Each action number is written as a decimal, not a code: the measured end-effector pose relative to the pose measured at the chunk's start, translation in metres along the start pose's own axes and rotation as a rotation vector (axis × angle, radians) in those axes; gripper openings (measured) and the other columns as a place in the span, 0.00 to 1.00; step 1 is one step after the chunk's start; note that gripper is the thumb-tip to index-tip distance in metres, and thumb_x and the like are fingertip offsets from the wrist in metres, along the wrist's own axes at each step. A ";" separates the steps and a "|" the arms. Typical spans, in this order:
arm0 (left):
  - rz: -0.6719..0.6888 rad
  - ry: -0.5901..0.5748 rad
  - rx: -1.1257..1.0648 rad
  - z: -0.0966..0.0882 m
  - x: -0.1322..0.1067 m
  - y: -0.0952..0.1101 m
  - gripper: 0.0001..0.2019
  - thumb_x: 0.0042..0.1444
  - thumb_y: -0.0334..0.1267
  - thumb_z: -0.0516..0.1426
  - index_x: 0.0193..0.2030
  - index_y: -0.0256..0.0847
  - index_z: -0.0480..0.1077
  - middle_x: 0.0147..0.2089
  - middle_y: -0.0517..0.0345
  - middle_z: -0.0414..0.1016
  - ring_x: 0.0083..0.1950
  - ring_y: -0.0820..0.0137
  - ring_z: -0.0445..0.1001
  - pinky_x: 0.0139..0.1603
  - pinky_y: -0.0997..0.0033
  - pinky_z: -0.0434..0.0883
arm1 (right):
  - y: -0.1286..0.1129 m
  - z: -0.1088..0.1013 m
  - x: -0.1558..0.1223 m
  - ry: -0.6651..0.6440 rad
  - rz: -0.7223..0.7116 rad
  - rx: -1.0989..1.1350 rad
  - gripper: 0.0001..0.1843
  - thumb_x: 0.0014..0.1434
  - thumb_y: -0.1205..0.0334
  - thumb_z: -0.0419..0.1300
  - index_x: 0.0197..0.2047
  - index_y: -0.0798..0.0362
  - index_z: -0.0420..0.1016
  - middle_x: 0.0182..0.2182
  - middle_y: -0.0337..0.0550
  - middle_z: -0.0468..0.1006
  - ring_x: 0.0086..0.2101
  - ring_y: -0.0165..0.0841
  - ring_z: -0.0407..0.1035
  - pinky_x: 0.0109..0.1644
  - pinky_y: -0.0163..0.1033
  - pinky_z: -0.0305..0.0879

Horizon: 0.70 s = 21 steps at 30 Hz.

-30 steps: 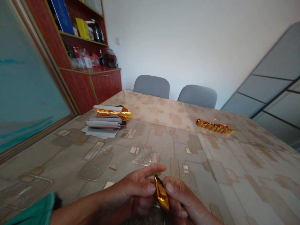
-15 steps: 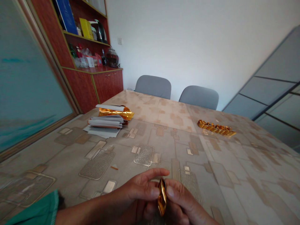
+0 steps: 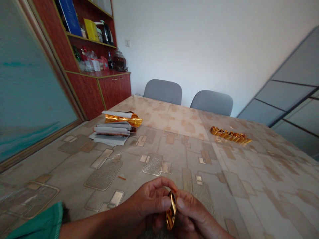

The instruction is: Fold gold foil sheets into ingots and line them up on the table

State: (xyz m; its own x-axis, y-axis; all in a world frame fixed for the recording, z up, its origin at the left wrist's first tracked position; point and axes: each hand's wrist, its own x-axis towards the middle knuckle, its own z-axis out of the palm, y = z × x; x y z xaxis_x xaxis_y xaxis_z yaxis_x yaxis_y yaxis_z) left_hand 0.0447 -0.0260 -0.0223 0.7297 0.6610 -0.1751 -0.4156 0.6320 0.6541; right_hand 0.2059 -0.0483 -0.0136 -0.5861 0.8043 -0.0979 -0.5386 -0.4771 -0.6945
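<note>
Between both hands, near the bottom of the head view, is a small folded piece of gold foil paper point(image 3: 171, 214), upright and narrow with pointed ends. My left hand point(image 3: 152, 202) pinches it from the left with the thumb, its forefinger arched over the top. From the right my right hand point(image 3: 193, 212) grips it, thumb pressed on its side. The lower fingers of both hands are partly hidden in shadow. Farther off on the right, a row of folded gold foil pieces point(image 3: 230, 135) lies on the table. To the left sits a stack of grey-white backed foil sheets point(image 3: 112, 129).
A patterned cloth covers the table point(image 3: 171, 146). Behind the stack lies a loose gold foil bundle point(image 3: 136, 120). One tiny orange scrap point(image 3: 122, 177) is left of the hands. Two grey chairs point(image 3: 163, 91) stand at the far edge, and a red-brown cabinet point(image 3: 114, 86) is at back left.
My left forefinger has bent down from a stretched position to the top of the foil piece, near the right fingers. The foil piece has tilted slightly; the other things have stayed put.
</note>
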 end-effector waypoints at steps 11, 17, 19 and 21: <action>0.086 0.099 0.157 0.000 0.004 -0.005 0.21 0.47 0.50 0.72 0.42 0.40 0.74 0.29 0.61 0.73 0.23 0.78 0.69 0.24 0.81 0.65 | -0.005 0.007 -0.002 -0.063 0.049 0.075 0.20 0.57 0.51 0.69 0.45 0.58 0.84 0.35 0.46 0.81 0.35 0.32 0.73 0.44 0.34 0.67; 0.076 0.134 0.155 0.003 0.002 -0.005 0.20 0.50 0.51 0.69 0.42 0.40 0.73 0.27 0.62 0.72 0.22 0.78 0.67 0.19 0.83 0.64 | -0.005 0.008 0.000 -0.064 0.013 0.043 0.19 0.60 0.52 0.67 0.47 0.58 0.84 0.35 0.46 0.81 0.37 0.33 0.74 0.46 0.36 0.67; 0.072 0.141 0.162 0.004 0.003 -0.003 0.20 0.51 0.51 0.69 0.43 0.40 0.73 0.27 0.62 0.72 0.22 0.77 0.67 0.21 0.82 0.65 | -0.006 0.008 0.001 -0.068 -0.007 0.027 0.18 0.60 0.50 0.66 0.42 0.58 0.84 0.31 0.45 0.79 0.34 0.33 0.73 0.44 0.36 0.66; 0.073 0.160 0.202 0.006 0.003 -0.002 0.20 0.50 0.51 0.68 0.42 0.39 0.73 0.27 0.62 0.72 0.21 0.78 0.66 0.21 0.81 0.65 | -0.006 0.007 0.001 -0.069 -0.012 0.032 0.17 0.60 0.50 0.66 0.38 0.57 0.85 0.29 0.43 0.77 0.32 0.32 0.72 0.44 0.36 0.66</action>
State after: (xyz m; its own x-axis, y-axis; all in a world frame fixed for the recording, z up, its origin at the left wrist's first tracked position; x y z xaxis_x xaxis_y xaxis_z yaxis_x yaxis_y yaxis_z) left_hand 0.0510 -0.0271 -0.0198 0.5999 0.7676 -0.2256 -0.3358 0.4975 0.7998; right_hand 0.2041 -0.0470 -0.0045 -0.6190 0.7844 -0.0394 -0.5643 -0.4790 -0.6724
